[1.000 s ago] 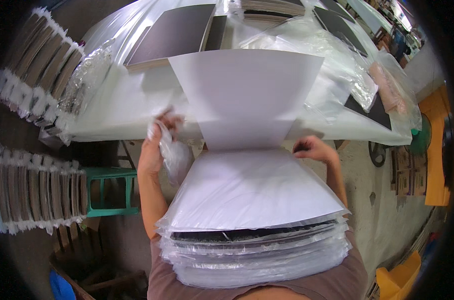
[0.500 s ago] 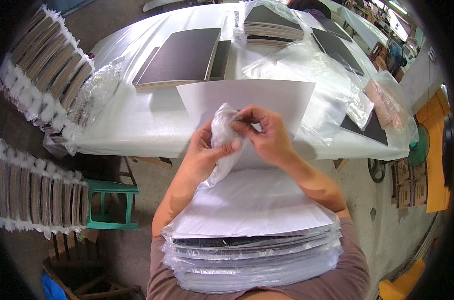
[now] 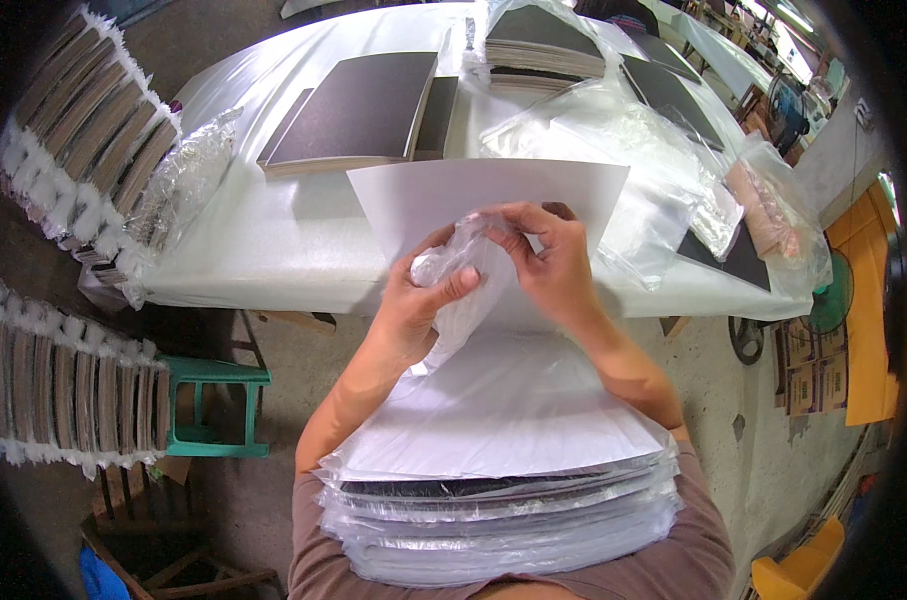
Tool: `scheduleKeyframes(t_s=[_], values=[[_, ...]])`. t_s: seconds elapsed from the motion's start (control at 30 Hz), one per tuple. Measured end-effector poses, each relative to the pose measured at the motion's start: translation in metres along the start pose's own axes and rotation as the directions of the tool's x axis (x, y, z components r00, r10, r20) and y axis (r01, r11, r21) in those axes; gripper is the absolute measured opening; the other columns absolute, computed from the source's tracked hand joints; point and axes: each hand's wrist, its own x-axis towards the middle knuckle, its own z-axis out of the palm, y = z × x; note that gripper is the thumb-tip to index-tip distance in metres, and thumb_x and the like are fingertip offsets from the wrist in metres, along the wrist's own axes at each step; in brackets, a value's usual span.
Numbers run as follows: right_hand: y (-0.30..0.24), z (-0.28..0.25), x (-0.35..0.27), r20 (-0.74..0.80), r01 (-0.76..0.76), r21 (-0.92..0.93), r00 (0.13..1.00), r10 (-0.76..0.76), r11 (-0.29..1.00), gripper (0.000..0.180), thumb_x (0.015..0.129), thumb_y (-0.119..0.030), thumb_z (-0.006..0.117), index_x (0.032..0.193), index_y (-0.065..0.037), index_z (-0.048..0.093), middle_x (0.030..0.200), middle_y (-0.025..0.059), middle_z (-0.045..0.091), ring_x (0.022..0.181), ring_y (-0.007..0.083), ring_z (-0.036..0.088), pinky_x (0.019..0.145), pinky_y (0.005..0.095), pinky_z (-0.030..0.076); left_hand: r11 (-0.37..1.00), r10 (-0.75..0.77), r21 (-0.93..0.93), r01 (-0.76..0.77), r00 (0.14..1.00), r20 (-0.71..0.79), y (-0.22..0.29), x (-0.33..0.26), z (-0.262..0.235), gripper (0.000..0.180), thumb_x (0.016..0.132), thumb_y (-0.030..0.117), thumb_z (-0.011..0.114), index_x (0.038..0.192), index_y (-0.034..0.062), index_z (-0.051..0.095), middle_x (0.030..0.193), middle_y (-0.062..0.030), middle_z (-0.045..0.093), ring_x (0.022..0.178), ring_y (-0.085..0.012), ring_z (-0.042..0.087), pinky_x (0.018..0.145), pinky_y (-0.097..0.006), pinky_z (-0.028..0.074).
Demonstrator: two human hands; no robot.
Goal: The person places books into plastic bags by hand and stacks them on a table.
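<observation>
Clear plastic film (image 3: 474, 290), bunched up, is gathered between my hands above my lap. My left hand (image 3: 419, 305) grips its left side, thumb across the front. The fingers of my right hand (image 3: 549, 255) pinch its upper right edge. Behind them a white sheet (image 3: 379, 190) stands out at the table's near edge; its lower part is hidden by my hands and the film. Under my forearms lies a stack of plastic-wrapped flat packs (image 3: 504, 520), with a white surface (image 3: 514, 430) on top.
A white-covered table (image 3: 224, 270) spans ahead, bearing dark-covered stacks (image 3: 359, 105), loose clear plastic (image 3: 614, 150) and a bagged pinkish bundle (image 3: 764, 205). At left, plastic-wrapped stacks (image 3: 94, 110) rise beside the table; another row (image 3: 84, 385) rests on a green stool (image 3: 219, 370). Cartons (image 3: 814, 375) stand right.
The bunched film has been spread wider at its top. My right hand has shifted slightly right, pulling the film's upper edge, while my left hand keeps its grip.
</observation>
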Motion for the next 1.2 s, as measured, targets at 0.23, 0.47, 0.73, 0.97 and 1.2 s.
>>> scheduleKeyframes(t_s=[0.23,0.47,0.73,0.97,1.2], values=[[0.001,0.013,-0.003,-0.189,0.127,-0.064,0.972,-0.137,0.99,0.043,0.079,-0.007,0.053,0.12,-0.009,0.04,0.1,0.0028,0.06,0.092,0.0181,0.057,0.087,0.0328,0.03,0.993,-0.042,-0.117,0.034,0.997,-0.067,-0.005,0.004,-0.001,0.041,0.077,0.021,0.062,0.11,0.0025,0.044,0.1,-0.0059,0.052,0.087,-0.0144,0.053,0.072,-0.028,0.045],[0.015,0.013,-0.001,0.108,-0.234,0.655,0.97,0.218,0.719,0.025,0.077,-0.013,0.061,0.098,-0.003,0.053,0.079,0.0055,0.06,0.072,0.0099,0.057,0.064,0.0202,0.042,0.984,-0.004,-0.181,-0.007,0.998,-0.057,-0.004,0.003,-0.002,0.032,0.078,0.021,0.06,0.103,0.0075,0.045,0.092,-0.0035,0.052,0.083,-0.0133,0.052,0.068,-0.027,0.044],[0.03,-0.024,-0.003,-0.047,-0.327,0.7,0.866,0.498,0.635,0.013,0.075,-0.007,0.061,0.087,-0.004,0.056,0.071,0.0001,0.057,0.042,0.0015,0.035,0.035,0.017,0.026,0.899,0.388,-0.002,-0.438,0.798,-0.461,0.015,-0.003,-0.055,0.027,0.081,0.023,0.056,0.066,0.0144,0.036,0.054,0.0067,0.026,0.042,-0.0023,0.021,0.033,-0.018,0.016],[0.027,-0.049,-0.008,-0.108,-0.359,0.57,0.859,0.501,0.739,0.016,0.071,-0.001,0.063,0.086,-0.003,0.057,0.076,0.0013,0.061,0.047,0.0015,0.042,0.036,0.0165,0.029,0.159,0.933,0.944,0.288,0.269,-0.239,0.062,-0.04,-0.15,0.029,0.07,0.02,0.068,0.075,-0.0025,0.051,0.064,-0.0098,0.055,0.056,-0.0142,0.047,0.055,-0.028,0.042],[0.009,-0.025,-0.006,-0.04,-0.251,0.57,0.943,0.331,0.783,0.017,0.069,0.002,0.064,0.084,-0.001,0.057,0.078,0.0055,0.062,0.072,0.0088,0.058,0.058,0.0174,0.044,0.299,0.631,0.767,-0.568,0.72,0.287,0.032,0.008,-0.001,0.059,0.065,0.013,0.071,0.116,0.0045,0.043,0.098,-0.0101,0.058,0.087,-0.0167,0.054,0.078,-0.029,0.042]])
